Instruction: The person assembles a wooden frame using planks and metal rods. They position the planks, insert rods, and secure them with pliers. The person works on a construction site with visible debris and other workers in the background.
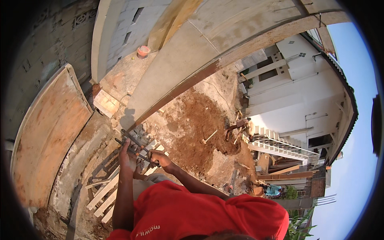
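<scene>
In front of my red-shirted body, both hands are on a long dark tool [135, 140] with two near-parallel bars and small orange parts. It looks like a clamp, but I cannot make out its exact kind. My left hand [126, 157] is closed around its lower left side, fingers pointing up along it. My right hand [161, 159] is wrapped around its right end. Just beyond the tool's tip stands the bottom of a smooth grey wall panel [176, 60]. Pale wooden slats [105, 203] and rubble lie below my hands.
A large curved-looking plywood sheet [50, 132] leans at the left. An orange bucket [143, 51] stands behind the panel. Dug-up brown soil [192, 140] spreads to the right, with a long-handled tool [209, 137] on it. Another person [239, 125] bends near a white staircase [276, 148].
</scene>
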Demonstrator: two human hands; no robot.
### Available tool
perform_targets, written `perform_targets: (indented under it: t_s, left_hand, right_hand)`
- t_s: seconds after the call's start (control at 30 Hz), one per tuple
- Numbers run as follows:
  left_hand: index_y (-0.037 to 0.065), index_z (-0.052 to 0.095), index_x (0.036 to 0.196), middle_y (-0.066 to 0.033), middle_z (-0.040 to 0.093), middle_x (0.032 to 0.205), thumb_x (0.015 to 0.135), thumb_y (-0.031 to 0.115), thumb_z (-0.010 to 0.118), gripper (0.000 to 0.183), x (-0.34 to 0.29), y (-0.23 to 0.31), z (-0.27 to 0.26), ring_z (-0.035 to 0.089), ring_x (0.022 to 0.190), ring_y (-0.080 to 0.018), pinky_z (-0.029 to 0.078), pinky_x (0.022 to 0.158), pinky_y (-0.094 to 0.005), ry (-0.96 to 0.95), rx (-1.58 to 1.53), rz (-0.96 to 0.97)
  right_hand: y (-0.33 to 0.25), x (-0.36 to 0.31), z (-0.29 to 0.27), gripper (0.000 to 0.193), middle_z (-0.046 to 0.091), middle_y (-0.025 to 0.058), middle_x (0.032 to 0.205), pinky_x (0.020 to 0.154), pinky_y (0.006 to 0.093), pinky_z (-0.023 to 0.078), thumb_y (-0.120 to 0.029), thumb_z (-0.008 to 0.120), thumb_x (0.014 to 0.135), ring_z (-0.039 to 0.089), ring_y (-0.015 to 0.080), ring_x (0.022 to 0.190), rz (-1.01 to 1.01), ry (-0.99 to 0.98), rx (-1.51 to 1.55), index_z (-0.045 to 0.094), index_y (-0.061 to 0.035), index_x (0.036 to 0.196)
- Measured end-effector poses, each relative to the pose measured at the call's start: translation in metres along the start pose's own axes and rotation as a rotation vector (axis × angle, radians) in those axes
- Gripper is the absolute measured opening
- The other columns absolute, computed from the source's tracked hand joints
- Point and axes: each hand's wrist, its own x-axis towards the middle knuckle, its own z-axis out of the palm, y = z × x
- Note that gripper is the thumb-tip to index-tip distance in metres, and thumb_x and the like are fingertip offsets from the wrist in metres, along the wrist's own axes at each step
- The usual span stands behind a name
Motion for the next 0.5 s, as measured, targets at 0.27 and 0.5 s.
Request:
perform_targets:
  t_s: [0.27,0.5]
  left_hand:
    - [0.011,0.060,0.115,-0.0033,0.067,0.104,0.102,0.027,0.068,0.022,-0.019,0.020,-0.006,0.067,0.095,-0.0186,0.059,0.085,-0.0383,-0.125,0.091,0.117]
    - [0.016,0.062,0.119,-0.0046,0.063,0.110,0.095,0.056,0.071,0.047,-0.047,0.026,-0.043,0.064,0.104,-0.0241,0.051,0.092,-0.0426,0.158,-0.174,0.143]
  right_hand:
    - [-0.028,-0.008,0.028,0.016,0.056,0.0047,0.078,0.066,0.0318,0.047,-0.016,0.059,0.083,0.057,0.0161,0.067,0.173,-0.056,0.096,0.060,-0.0041,0.093]
    - [-0.024,-0.018,0.048,0.022,0.053,0.0053,0.072,0.066,0.0334,0.052,-0.023,0.058,0.080,0.054,0.0164,0.063,0.344,-0.194,0.014,0.056,-0.0030,0.091]
